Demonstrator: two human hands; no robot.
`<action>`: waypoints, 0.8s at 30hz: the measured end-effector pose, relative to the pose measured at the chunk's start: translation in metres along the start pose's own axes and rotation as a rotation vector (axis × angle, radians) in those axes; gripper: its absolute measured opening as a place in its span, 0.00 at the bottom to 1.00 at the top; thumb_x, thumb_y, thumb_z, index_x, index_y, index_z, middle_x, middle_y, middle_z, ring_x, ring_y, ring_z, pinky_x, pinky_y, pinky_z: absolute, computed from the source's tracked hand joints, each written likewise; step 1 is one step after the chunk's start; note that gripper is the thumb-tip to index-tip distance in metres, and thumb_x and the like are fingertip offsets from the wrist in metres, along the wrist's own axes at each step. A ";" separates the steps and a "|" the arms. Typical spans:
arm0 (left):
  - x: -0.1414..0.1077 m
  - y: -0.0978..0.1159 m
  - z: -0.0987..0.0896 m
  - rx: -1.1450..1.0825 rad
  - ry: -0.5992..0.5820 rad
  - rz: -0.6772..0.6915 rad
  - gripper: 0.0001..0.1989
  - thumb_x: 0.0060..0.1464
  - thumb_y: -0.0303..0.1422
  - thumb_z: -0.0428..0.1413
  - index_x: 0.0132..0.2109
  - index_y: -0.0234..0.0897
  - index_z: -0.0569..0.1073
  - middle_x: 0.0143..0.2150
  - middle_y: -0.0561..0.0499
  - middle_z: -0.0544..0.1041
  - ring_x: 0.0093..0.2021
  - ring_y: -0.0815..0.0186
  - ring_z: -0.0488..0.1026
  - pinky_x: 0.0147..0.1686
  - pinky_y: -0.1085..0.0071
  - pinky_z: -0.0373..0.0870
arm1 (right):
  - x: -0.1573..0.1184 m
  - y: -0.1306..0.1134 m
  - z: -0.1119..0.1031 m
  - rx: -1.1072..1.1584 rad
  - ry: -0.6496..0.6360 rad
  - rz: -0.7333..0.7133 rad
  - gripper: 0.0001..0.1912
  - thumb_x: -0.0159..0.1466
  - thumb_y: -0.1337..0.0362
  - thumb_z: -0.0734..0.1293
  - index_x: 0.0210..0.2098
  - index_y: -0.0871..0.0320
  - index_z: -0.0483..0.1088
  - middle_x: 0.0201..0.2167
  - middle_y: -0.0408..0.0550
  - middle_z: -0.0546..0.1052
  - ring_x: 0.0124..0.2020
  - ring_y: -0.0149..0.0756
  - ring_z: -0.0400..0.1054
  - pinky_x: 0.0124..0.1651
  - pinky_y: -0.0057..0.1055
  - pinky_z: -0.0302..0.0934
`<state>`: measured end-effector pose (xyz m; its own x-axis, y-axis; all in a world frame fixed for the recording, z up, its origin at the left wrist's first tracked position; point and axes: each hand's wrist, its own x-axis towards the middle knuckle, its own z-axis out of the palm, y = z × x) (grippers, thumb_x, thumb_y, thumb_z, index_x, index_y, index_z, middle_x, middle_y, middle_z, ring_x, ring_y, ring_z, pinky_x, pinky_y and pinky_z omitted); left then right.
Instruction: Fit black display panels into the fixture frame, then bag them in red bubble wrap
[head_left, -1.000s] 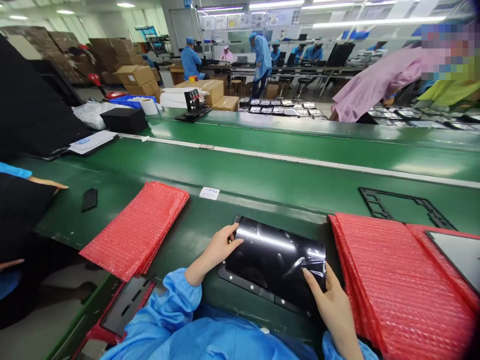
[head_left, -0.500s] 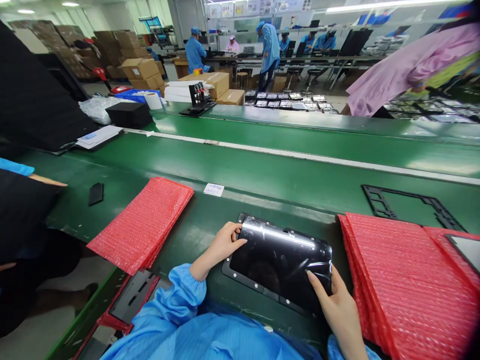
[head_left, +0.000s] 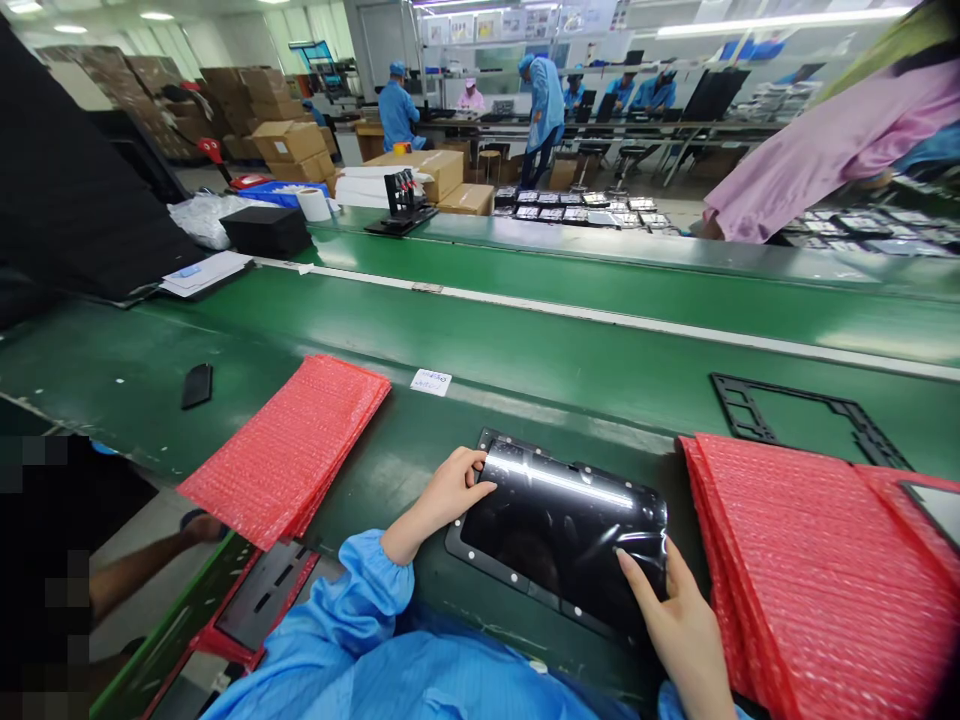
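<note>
While red bubble-wrap [head_left: 289,445] is lying left of centre, left hand [head_left: 454,488] is pinching a glossy black panel [head_left: 559,535] at lower centre, fingers nearly closed on its left edge; right hand [head_left: 681,612] is holding the right edge, fingers slightly parted.

A glossy black sheet [head_left: 555,530], curved and creased near its right end, lies over a flat black plate [head_left: 491,566] with white dots, slantwise on the green table [head_left: 409,445].
</note>
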<state>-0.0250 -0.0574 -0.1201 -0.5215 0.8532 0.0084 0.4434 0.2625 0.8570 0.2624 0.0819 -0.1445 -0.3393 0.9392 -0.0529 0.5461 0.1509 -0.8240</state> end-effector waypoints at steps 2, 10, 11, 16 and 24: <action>0.000 0.001 0.000 0.004 -0.002 -0.002 0.17 0.50 0.29 0.59 0.48 0.35 0.71 0.37 0.54 0.67 0.29 0.71 0.65 0.37 0.70 0.65 | 0.000 0.001 0.000 0.001 -0.009 0.015 0.44 0.54 0.45 0.68 0.64 0.58 0.57 0.54 0.53 0.75 0.51 0.46 0.71 0.52 0.34 0.63; -0.001 0.002 0.000 0.033 -0.004 0.001 0.17 0.50 0.29 0.60 0.48 0.34 0.71 0.37 0.53 0.67 0.30 0.71 0.65 0.38 0.71 0.66 | 0.002 0.000 0.000 -0.018 -0.027 0.043 0.45 0.54 0.42 0.67 0.64 0.57 0.56 0.54 0.53 0.74 0.52 0.49 0.70 0.57 0.38 0.59; -0.001 0.001 0.000 0.040 -0.003 0.001 0.17 0.50 0.29 0.60 0.48 0.34 0.71 0.37 0.53 0.67 0.30 0.71 0.65 0.38 0.71 0.66 | 0.002 0.000 0.000 -0.023 -0.022 0.036 0.45 0.54 0.42 0.67 0.64 0.57 0.56 0.54 0.53 0.74 0.52 0.48 0.70 0.57 0.38 0.59; 0.000 0.002 0.000 0.093 -0.008 0.002 0.17 0.51 0.29 0.59 0.49 0.33 0.71 0.37 0.52 0.68 0.30 0.71 0.66 0.38 0.71 0.68 | 0.003 0.000 -0.001 -0.056 0.014 -0.033 0.43 0.54 0.42 0.67 0.63 0.59 0.59 0.50 0.52 0.77 0.48 0.47 0.72 0.50 0.34 0.64; -0.018 0.010 0.008 0.386 -0.011 0.047 0.25 0.60 0.36 0.51 0.63 0.35 0.61 0.48 0.43 0.69 0.46 0.58 0.70 0.46 0.61 0.69 | -0.002 -0.007 -0.008 -0.211 -0.033 0.006 0.43 0.56 0.41 0.64 0.63 0.61 0.59 0.31 0.48 0.80 0.18 0.34 0.66 0.28 0.31 0.63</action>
<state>-0.0056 -0.0668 -0.1159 -0.4873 0.8725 0.0362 0.7093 0.3713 0.5992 0.2651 0.0812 -0.1343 -0.3582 0.9303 -0.0790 0.6954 0.2093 -0.6875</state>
